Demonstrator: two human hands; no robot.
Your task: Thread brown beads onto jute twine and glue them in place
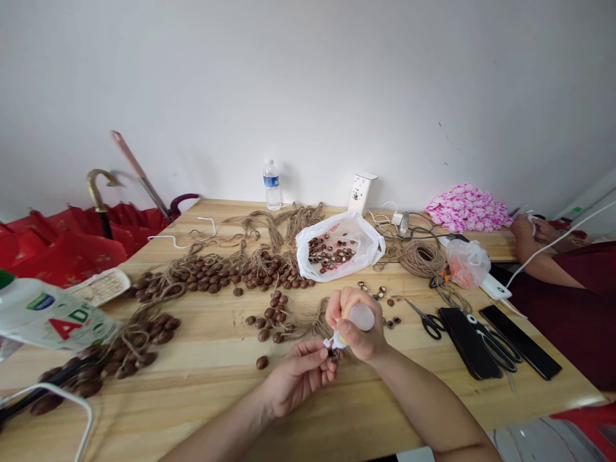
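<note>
My left hand (296, 378) is closed in a pinch on a small dark brown nutshell piece (333, 354) above the table. My right hand (373, 340) is wrapped round a small white squeeze bottle (362, 317), tipped so its nozzle is at the shell piece; whether it touches I cannot tell. Just behind my hands lies a fan of twine strands (312, 321), leading to a small group of whole brown nuts (275, 311). Several open shell pieces (380, 292) lie scattered beyond my right hand. Farther back, a white plastic bag (368, 260) stands open with many shell pieces inside.
Nuts strung on twine (206, 273) spread across the left and middle. To the right are a twine coil (422, 258), scissors (430, 323), larger scissors (500, 343) and two phones (522, 340). A water bottle (272, 186) stands by the wall. Another person's hands (527, 234) are at far right.
</note>
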